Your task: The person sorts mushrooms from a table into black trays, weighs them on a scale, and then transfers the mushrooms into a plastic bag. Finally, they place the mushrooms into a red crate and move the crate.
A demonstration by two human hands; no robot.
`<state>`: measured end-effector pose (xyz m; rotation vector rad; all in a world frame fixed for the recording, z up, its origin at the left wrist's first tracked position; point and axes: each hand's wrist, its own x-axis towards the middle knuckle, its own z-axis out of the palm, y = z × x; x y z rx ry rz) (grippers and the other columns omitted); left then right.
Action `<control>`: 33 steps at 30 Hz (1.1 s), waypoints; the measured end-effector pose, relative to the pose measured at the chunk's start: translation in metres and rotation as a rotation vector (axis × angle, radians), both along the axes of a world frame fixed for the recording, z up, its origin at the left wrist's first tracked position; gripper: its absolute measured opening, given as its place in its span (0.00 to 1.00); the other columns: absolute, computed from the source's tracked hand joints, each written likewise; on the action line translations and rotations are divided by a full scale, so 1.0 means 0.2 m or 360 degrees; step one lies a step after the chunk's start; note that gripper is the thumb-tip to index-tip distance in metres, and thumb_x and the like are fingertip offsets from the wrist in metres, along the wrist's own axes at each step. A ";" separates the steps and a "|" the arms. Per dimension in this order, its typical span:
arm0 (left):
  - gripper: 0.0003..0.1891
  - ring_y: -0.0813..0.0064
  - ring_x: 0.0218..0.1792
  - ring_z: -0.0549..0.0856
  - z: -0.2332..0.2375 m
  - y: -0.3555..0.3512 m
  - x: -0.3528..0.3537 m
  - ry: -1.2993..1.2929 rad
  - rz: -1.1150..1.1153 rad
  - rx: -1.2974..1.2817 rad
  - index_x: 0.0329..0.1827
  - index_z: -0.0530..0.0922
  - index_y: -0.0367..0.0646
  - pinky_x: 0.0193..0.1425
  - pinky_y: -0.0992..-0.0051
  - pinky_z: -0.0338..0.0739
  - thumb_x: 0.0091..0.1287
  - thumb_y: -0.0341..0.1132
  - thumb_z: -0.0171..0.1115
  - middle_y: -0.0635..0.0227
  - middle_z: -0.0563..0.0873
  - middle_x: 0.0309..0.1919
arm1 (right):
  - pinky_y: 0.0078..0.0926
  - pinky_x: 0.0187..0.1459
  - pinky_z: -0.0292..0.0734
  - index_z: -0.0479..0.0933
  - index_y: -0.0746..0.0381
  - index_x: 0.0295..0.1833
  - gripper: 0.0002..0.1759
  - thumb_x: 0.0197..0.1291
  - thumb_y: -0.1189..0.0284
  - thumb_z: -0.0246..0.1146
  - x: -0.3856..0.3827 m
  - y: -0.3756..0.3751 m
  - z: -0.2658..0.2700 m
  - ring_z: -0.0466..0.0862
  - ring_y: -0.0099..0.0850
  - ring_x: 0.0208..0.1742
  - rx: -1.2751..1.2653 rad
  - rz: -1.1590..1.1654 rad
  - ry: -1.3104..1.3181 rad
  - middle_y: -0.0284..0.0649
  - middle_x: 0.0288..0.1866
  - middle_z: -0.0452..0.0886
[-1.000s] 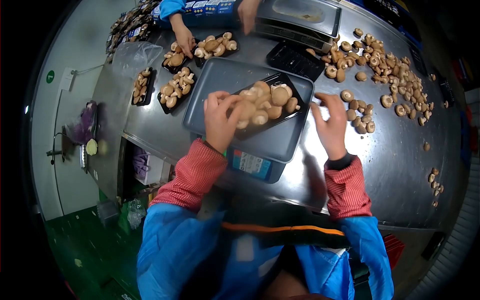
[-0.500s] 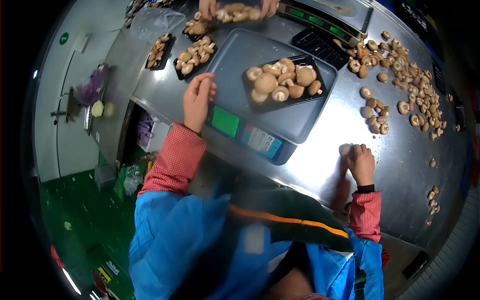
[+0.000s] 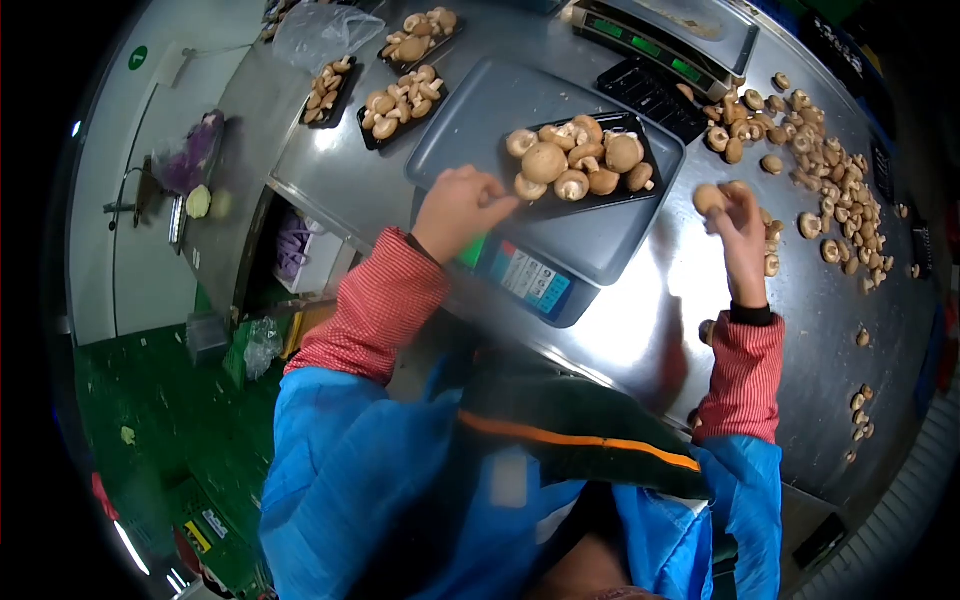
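My right hand point(image 3: 741, 225) is raised over the steel table and pinches a brown-capped mushroom point(image 3: 709, 198) between thumb and fingers. To its left, a black tray point(image 3: 648, 148) heaped with mushrooms point(image 3: 545, 162) rests on the grey plate point(image 3: 470, 110) of a weighing scale. My left hand point(image 3: 462, 212) hovers at the plate's near left edge, close to the tray. Its fingers are bent and the thumb points toward the mushrooms; I see nothing held there. It partly covers the scale's green display point(image 3: 470, 250).
Several filled mushroom trays point(image 3: 402, 105) stand at the back left beside a clear plastic bag point(image 3: 322, 42). Loose mushrooms point(image 3: 845, 190) spread over the right side of the steel table point(image 3: 790, 370). An unfilled black tray point(image 3: 650, 97) lies before a second scale point(image 3: 650, 45).
My right hand has lifted from the table and moved away from me, with a mushroom in its fingers. My left hand has moved right, toward the tray. The other person's hands have left view.
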<state>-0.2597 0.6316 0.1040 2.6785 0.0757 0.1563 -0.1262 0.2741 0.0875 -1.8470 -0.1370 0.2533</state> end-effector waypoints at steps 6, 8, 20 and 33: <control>0.12 0.64 0.27 0.80 -0.04 -0.07 0.07 0.0176 0.0237 -0.0168 0.36 0.76 0.37 0.33 0.66 0.75 0.60 0.37 0.67 0.63 0.75 0.23 | 0.19 0.41 0.73 0.72 0.65 0.60 0.21 0.63 0.71 0.63 0.24 0.33 0.09 0.78 0.23 0.41 0.0349 0.0192 -0.0118 0.36 0.46 0.81; 0.12 0.67 0.27 0.81 -0.07 -0.05 0.09 0.0217 0.0368 -0.0424 0.39 0.75 0.37 0.34 0.68 0.76 0.61 0.34 0.66 0.64 0.74 0.23 | 0.17 0.40 0.72 0.72 0.65 0.60 0.21 0.62 0.71 0.62 0.27 0.33 0.06 0.78 0.22 0.41 0.0303 0.0031 -0.0255 0.37 0.46 0.81; 0.20 0.65 0.37 0.89 -0.02 0.07 0.24 0.0450 0.0492 -0.2197 0.56 0.61 0.39 0.39 0.73 0.89 0.61 0.16 0.44 0.51 0.83 0.46 | 0.41 0.45 0.75 0.79 0.63 0.49 0.16 0.53 0.72 0.70 0.41 0.03 -0.31 0.80 0.46 0.41 -0.1273 -0.0173 -0.1212 0.45 0.39 0.80; 0.20 0.58 0.39 0.87 0.03 0.33 0.95 -0.0166 0.0553 -0.2339 0.60 0.62 0.39 0.51 0.62 0.87 0.66 0.16 0.45 0.59 0.79 0.42 | 0.41 0.42 0.79 0.80 0.63 0.32 0.10 0.50 0.67 0.69 0.91 0.59 -0.55 0.85 0.47 0.37 -0.0863 0.0750 -0.0513 0.50 0.31 0.84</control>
